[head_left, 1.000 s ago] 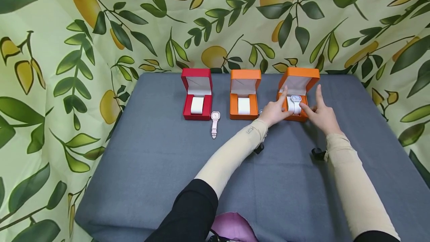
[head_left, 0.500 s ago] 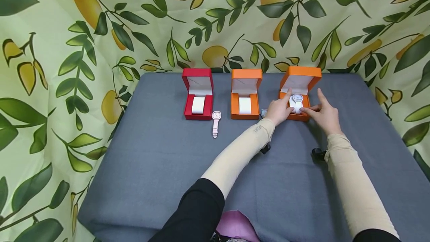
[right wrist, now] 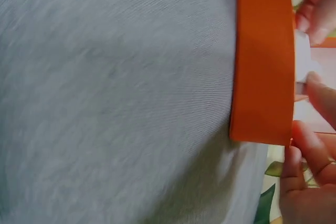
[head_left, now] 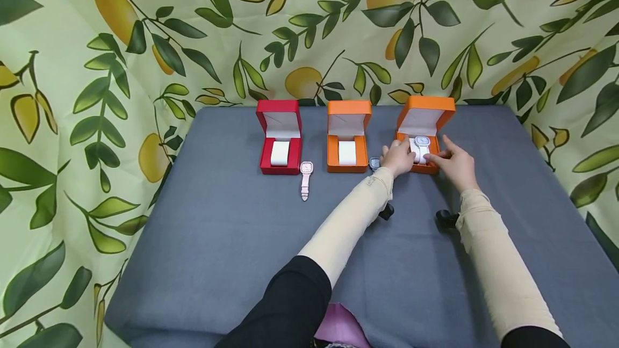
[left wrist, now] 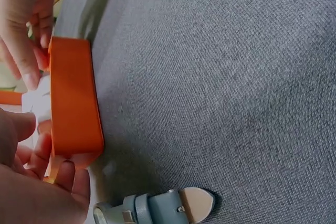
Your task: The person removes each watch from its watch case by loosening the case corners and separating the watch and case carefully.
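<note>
In the head view, my left hand (head_left: 397, 158) is at the left side of the right-hand orange watch box (head_left: 429, 102), and my right hand (head_left: 456, 166) at its right. Inside sits a white cushion (head_left: 413, 146) with a white watch (head_left: 422, 142) around it. In the left wrist view, my left thumb and forefinger hold the cushion's near side, while other fingers lie outside the orange wall (left wrist: 76, 93). In the right wrist view, my right thumb (right wrist: 313, 80) touches the lower cushion and strap; its bent fingers meet the box edge. Finger contact inside is partly hidden.
An open orange box (head_left: 347, 107) and an open red box (head_left: 279, 105) stand to the left, each with a white cushion. A pink watch (head_left: 306, 179) lies by the red box. A blue watch (head_left: 374, 164) lies partly hidden beside my left hand.
My left hand's raised forefinger has come down and its fingers are bent at the box side. My right forefinger has lowered slightly. The watch and cushion stay in the box.
</note>
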